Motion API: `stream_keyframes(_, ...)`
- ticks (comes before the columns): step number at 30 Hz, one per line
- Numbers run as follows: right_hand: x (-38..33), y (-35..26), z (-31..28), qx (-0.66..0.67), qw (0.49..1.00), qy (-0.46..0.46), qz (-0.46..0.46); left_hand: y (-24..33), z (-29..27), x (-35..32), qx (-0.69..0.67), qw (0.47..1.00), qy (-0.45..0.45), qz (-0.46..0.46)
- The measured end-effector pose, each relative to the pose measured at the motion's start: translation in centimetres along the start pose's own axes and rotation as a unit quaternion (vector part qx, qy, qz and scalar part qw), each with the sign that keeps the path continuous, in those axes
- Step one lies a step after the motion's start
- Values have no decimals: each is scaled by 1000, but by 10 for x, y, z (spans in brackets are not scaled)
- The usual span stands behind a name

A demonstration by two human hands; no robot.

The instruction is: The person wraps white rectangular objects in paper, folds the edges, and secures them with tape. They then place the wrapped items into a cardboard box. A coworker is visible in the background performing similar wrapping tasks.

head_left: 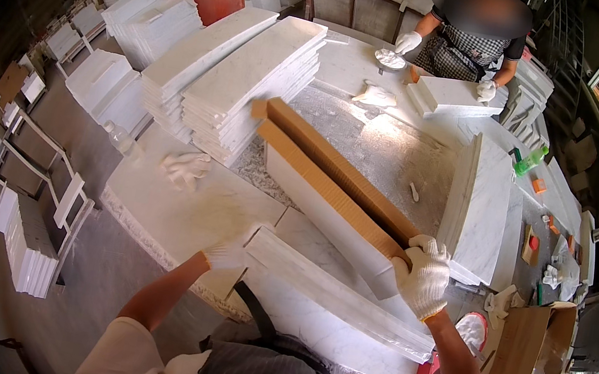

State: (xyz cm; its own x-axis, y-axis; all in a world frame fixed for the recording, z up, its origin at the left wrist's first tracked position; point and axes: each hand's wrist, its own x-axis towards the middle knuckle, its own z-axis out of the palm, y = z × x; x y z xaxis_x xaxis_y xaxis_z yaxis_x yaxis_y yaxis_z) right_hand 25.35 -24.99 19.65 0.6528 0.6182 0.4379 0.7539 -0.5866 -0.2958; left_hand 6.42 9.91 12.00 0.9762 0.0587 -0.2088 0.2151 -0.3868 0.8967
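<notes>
My right hand, in a white knitted glove, grips the near right end of a long, open cardboard box. The box is white outside and brown inside, with its flaps raised, and it slants across the work table. My left hand, also gloved, is smeared by motion above the table's near left part; its fingers cannot be made out. Between the hands and my body lies a long, slightly curved stack of white marble strips. It has a shiny surface, perhaps from plastic film.
Tall stacks of marble slabs stand at the far left; another stack is on the right. A spare glove lies left. Across the table a co-worker touches a white bowl and a slab. A brown carton stands near right.
</notes>
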Motion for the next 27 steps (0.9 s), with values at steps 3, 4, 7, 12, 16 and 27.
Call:
stream_keyframes(3,-2,-7,4,-11,998,32,46,-6,-3,0,50,999,-7,21)
stream_keyframes(4,-4,-6,7,-11,998,29,57,-10,-3,0,36,999,-6,25)
stream_keyframes(7,-14,-10,11,-6,998,-30,56,-28,3,5,-4,999,-10,36)
stream_keyframes(12,-14,-20,-5,21,981,-163,-103,-42,4,7,3,997,7,74)
stream_keyframes(16,-12,-4,-17,41,960,-232,-150,-33,5,7,-14,998,-4,58)
stream_keyframes(27,-5,1,-9,35,930,-201,-306,-17,3,7,51,997,10,63)
